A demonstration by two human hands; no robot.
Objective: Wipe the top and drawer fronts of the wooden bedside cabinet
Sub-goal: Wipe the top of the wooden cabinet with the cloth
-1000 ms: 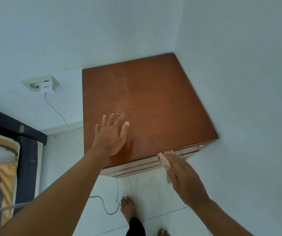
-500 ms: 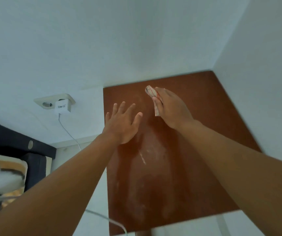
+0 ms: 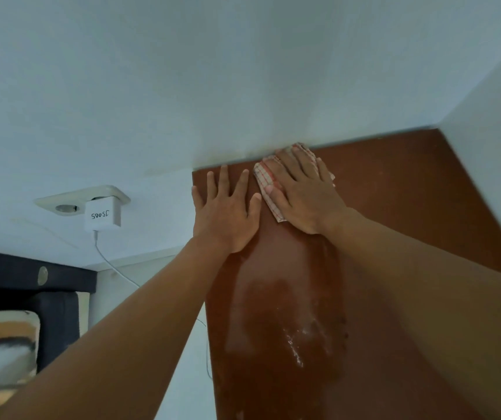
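The wooden bedside cabinet [image 3: 394,207] fills the right half of the head view, seen from above; its reddish-brown top carries pale dust smears near the middle. My right hand [image 3: 303,192] presses a white cloth with red checks [image 3: 268,183] flat on the far edge of the top, against the wall. My left hand [image 3: 225,210] lies flat beside it on the far left corner, fingers spread, holding nothing. The drawer fronts are out of view.
White walls meet in a corner behind and to the right of the cabinet. A wall socket [image 3: 70,201] with a white charger [image 3: 102,215] and its cable [image 3: 113,265] sits to the left. A dark bed frame [image 3: 31,280] and bedding [image 3: 0,344] lie at lower left.
My right hand rose from the cabinet's front edge and now presses the cloth down at the back of the top. My left hand slid to the far left corner. The view moved closer.
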